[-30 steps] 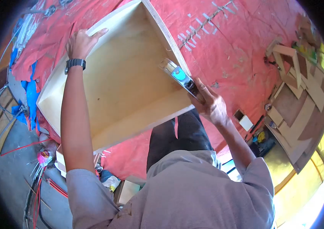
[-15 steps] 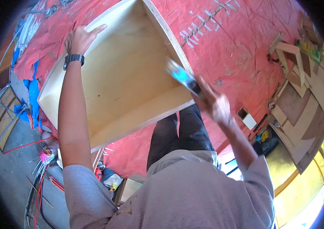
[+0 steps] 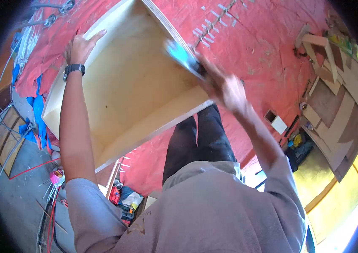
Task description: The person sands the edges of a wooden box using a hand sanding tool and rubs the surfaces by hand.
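Note:
A shallow wooden box (image 3: 124, 84), like an open drawer with pale plywood walls, is tilted in front of me. My left hand (image 3: 80, 48), with a black watch on its wrist, grips the upper left wall. Its thumb lies along the inside and the other fingers are partly hidden. My right hand (image 3: 227, 90) is closed around the black handle of a brush-like tool (image 3: 181, 55) with a bright blue end. Motion blurs the tool, which is over the box's right wall near the rim. Whether it touches the wood I cannot tell.
A red sheet (image 3: 263, 71) with taped seams covers the floor. Wood offcuts (image 3: 335, 114) are piled at the right, beside a small white-and-brown box (image 3: 278, 124). Cables (image 3: 50, 211) and blue plastic (image 3: 38, 114) are at the left. Tools and bags (image 3: 126, 200) sit near my left elbow.
My right hand and the brush-like tool have moved up and left along the box's right wall. The box and my left hand have shifted slightly left in view.

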### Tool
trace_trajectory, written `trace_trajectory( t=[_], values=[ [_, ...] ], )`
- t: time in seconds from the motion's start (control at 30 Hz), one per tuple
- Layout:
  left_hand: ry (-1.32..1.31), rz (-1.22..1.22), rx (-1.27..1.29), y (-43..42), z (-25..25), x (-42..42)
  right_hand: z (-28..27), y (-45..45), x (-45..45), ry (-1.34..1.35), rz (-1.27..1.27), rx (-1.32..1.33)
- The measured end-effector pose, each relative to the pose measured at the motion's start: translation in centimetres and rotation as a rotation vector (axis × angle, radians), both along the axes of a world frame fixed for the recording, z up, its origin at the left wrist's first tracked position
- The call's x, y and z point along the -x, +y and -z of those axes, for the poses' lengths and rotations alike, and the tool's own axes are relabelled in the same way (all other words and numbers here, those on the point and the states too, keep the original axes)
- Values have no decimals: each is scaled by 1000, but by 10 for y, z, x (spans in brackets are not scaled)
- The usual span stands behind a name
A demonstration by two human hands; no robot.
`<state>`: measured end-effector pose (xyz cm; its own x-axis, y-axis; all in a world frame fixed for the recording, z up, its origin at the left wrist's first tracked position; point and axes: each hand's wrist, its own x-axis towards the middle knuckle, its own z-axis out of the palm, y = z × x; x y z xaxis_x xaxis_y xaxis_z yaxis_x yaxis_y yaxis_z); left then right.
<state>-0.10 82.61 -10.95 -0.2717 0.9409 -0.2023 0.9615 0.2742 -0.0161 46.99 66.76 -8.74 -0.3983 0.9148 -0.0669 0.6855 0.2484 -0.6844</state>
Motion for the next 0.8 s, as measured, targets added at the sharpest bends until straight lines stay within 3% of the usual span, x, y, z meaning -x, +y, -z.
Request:
trace_trajectory(
  t=[0.17, 0.4, 0.47, 0.53, 0.6, 0.67, 0.73, 0.8],
  values=[
    [-22, 5, 18, 1, -5, -2, -28, -107, -58, -144, 36, 52],
    [-80, 30, 16, 2, 3, 9, -8, -235, -155, -163, 452, 215],
    [-239, 117, -108, -2, 8, 9, 6, -271, -183, -206, 743, 523],
    [-388, 286, -291, -5, -7, -14, 61, -329, -236, 139, 950, 642],
    [-295, 447, -387, -4, -5, -32, 78, -374, -278, -174, 874, 1005],
    [-335, 560, -433, -3, -14, -75, 82, -425, -296, -471, 547, 1036],
    [-281, 623, -407, 0, -17, -123, 50, -422, -278, -665, 714, 1464],
    [-318, 730, -351, -15, -9, -164, 50, -451, -282, -483, 685, 1474]
  ],
)
